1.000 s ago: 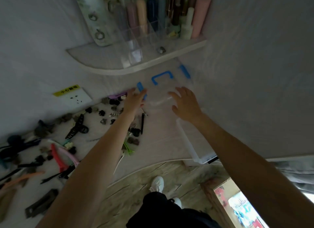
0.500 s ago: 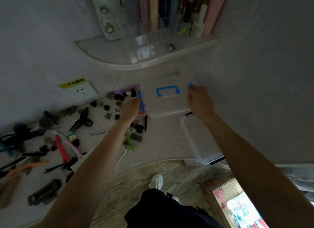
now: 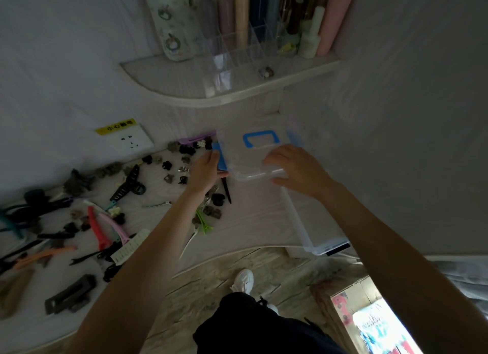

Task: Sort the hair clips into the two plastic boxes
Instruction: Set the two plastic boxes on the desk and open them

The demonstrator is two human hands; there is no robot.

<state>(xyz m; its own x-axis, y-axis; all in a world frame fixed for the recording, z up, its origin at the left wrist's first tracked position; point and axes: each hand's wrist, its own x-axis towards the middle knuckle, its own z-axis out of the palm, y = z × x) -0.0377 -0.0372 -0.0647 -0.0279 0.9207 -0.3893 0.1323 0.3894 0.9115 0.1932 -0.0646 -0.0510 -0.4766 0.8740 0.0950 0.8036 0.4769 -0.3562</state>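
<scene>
Fingers [image 3: 274, 159] of both hands grip box lid [image 3: 260, 155] edges.

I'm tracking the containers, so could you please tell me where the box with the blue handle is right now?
In the head view the box with the blue handle sits at the back of the table, centre-right, under the shelf, between the left hand and right hand.

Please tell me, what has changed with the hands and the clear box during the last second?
Both hands reached the clear plastic box with blue handle and took hold. The left hand now grips the blue side latch; the right hand moved from the far side to the near edge of the lid. The second open clear box and the scattered hair clips stayed in place.
</scene>
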